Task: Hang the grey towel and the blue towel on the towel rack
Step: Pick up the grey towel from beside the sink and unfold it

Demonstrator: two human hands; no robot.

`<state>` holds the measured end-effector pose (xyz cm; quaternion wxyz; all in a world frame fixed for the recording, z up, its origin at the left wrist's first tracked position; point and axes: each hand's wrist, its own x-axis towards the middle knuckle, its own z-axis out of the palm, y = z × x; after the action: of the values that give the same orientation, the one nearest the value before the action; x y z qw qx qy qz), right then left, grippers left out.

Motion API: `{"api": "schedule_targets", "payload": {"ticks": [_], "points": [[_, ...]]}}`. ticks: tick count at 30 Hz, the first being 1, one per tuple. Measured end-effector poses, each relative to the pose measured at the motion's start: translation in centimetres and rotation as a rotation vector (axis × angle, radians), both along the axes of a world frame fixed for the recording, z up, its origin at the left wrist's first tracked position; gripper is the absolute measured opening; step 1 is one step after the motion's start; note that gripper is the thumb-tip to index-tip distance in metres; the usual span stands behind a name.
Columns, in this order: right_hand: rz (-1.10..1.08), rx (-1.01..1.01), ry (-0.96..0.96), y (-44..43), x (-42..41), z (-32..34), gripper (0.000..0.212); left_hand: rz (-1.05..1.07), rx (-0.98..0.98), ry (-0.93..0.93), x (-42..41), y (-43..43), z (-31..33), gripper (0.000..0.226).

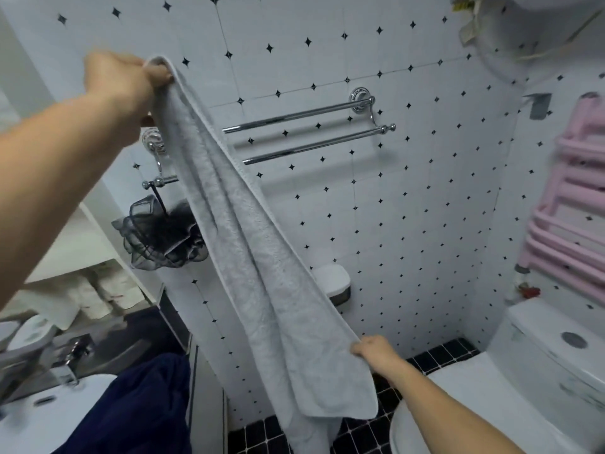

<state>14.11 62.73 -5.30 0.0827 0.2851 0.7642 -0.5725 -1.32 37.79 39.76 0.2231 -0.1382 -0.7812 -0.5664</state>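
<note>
left hand [122, 78]: fingers pinch the grey towel [258, 257] at its top corner
right hand [373, 350]: closed on its lower edge
towel rack [307, 132]: just beyond the raised fingers, bare
blue towel [144, 407]: heaped below, untouched
next, I'd guess: lift, drape over a bar

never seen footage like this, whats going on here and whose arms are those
This is one picture from a camera worn on a person's head, looking forward and down, so the arms are the wearer's own. The left hand grips the top of a grey towel and the right hand grips its lower edge, holding it in front of a chrome towel rack on the tiled wall. A blue towel lies draped over the sink. A toilet stands at the right.
</note>
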Motion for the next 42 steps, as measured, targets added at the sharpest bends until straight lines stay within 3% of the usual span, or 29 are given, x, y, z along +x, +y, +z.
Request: {"api": "schedule_targets", "payload": {"ticks": [4,9,11,15,19,21,25,28,33,35,37,40,42], "points": [[-0.142,0.023,0.030,2.8,-0.9,2.8,0.019,0.064,-0.056,-0.093,-1.3,-1.1,-2.7,0.025],[-0.154,0.012,0.265,3.5,-3.5,9.5,0.023,0.077,-0.052,-0.225,-2.6,-1.4,-9.3,0.013],[-0.186,-0.073,0.368,3.1,-3.8,12.4,0.018,0.093,-0.068,-0.269,-2.6,-1.6,-11.6,0.017],[-0.094,-0.446,0.592,1.8,-4.0,18.6,0.012,0.065,-0.088,-0.353,-2.1,-1.7,-15.2,0.027],[0.089,-0.611,0.755,-1.2,-4.2,24.1,0.033,-0.094,0.012,-0.409,0.1,-0.1,-17.8,0.026],[0.173,-0.472,0.805,-2.6,-4.2,25.9,0.049,-0.197,0.059,-0.409,1.9,0.9,-18.5,0.021],[0.144,0.241,0.891,-5.2,-4.1,27.2,0.052,-0.367,0.142,-0.422,5.6,2.5,-19.3,0.042],[0.144,0.698,1.025,-6.9,-4.0,26.2,0.048,-0.461,0.317,-0.487,7.6,3.3,-19.9,0.011],[0.007,1.000,1.075,-7.1,-3.8,24.7,0.026,-0.463,0.433,-0.492,8.5,3.2,-20.2,0.016],[-0.090,1.067,1.121,-6.6,-3.5,24.6,0.028,-0.417,0.429,-0.486,8.4,3.1,-20.0,0.010],[-0.056,1.023,1.153,-6.4,-3.2,24.6,0.025,-0.361,0.476,-0.489,7.9,3.1,-20.0,0.014],[0.093,0.780,1.005,-6.7,-3.2,24.3,0.036,-0.386,0.485,-0.516,8.0,3.2,-20.1,0.023],[0.077,0.567,0.971,-6.9,-3.2,24.1,0.045,-0.460,0.440,-0.524,8.3,3.3,-20.2,0.032]]}}
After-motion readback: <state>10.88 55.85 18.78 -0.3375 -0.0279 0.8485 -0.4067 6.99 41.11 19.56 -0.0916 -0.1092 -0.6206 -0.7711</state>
